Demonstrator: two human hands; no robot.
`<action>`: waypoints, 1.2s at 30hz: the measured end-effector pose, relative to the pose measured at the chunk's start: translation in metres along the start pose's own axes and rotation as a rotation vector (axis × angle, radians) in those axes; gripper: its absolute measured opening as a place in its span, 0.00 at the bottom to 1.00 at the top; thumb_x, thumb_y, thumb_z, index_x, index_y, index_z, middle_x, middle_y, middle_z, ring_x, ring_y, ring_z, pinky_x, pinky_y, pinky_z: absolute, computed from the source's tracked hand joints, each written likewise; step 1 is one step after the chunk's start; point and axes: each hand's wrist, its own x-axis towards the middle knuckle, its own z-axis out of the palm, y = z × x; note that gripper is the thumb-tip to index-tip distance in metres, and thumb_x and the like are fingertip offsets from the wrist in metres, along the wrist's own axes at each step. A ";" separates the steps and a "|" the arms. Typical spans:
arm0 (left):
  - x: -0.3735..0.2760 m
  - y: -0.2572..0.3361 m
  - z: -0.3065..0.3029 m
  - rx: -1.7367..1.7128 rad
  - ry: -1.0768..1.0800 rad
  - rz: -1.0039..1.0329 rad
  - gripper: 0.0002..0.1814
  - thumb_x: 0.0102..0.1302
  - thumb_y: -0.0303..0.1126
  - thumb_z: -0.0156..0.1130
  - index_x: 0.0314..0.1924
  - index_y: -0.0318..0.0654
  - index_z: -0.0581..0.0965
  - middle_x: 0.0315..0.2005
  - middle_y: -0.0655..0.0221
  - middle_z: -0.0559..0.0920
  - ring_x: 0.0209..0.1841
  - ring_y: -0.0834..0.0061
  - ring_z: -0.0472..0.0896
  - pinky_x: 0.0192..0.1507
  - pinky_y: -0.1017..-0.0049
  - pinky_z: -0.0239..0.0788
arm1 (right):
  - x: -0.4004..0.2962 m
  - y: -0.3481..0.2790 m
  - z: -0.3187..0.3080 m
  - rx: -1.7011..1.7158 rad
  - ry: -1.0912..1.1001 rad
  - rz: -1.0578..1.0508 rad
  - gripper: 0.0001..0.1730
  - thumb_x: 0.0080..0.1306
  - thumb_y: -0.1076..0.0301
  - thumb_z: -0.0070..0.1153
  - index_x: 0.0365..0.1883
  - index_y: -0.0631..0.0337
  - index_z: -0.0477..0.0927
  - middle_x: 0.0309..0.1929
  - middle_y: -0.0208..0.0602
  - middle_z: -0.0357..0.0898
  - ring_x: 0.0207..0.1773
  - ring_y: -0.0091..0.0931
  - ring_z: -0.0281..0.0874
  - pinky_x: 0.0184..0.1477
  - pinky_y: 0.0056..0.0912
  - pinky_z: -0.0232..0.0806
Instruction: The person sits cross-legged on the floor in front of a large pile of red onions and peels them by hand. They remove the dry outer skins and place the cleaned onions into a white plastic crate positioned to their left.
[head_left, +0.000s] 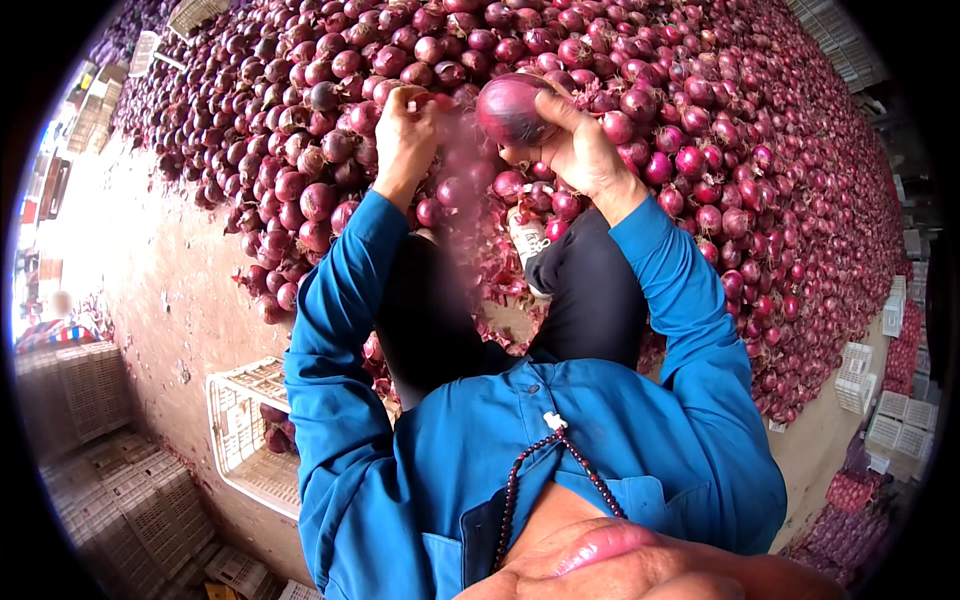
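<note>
My right hand (589, 154) grips a large red onion (512, 111), with the thumb across its upper right side and a dark patch on its skin. Left of it, apart from the onion, my left hand (407, 139) has its fingers pinched on what looks like a bit of red onion skin (438, 100). A blurred reddish streak (463, 202) hangs between my hands; I cannot tell its exact form. Beneath both hands spreads a big heap of red onions (652, 105). Loose onion skins (501, 266) lie between my legs, near a white shoe (527, 234).
On my left a white plastic crate (225, 442) lies on its side with onions (276, 433) in it. Stacked crates (150, 510) stand behind it on the dusty floor (180, 300). More crates (855, 375) and filled mesh bags (851, 487) are at the right.
</note>
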 end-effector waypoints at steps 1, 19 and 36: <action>-0.001 0.000 0.001 0.104 0.057 0.088 0.19 0.61 0.35 0.63 0.50 0.34 0.75 0.41 0.57 0.79 0.43 0.64 0.79 0.47 0.69 0.72 | 0.002 -0.001 -0.002 0.070 0.001 0.044 0.28 0.69 0.54 0.54 0.60 0.63 0.67 0.54 0.45 0.76 0.50 0.34 0.79 0.44 0.37 0.78; -0.026 0.045 0.010 -0.121 -0.389 0.062 0.41 0.60 0.47 0.65 0.64 0.27 0.62 0.46 0.47 0.79 0.45 0.64 0.82 0.45 0.69 0.75 | 0.014 0.019 0.002 -0.281 0.172 0.002 0.35 0.69 0.53 0.56 0.66 0.60 0.56 0.54 0.40 0.72 0.47 0.30 0.78 0.43 0.34 0.76; -0.027 0.051 0.001 -0.076 -0.389 -0.065 0.36 0.55 0.35 0.59 0.62 0.24 0.62 0.39 0.41 0.81 0.42 0.51 0.83 0.45 0.64 0.75 | 0.017 0.024 0.006 -0.358 0.184 0.001 0.34 0.69 0.50 0.56 0.62 0.64 0.59 0.52 0.42 0.72 0.49 0.30 0.77 0.39 0.31 0.77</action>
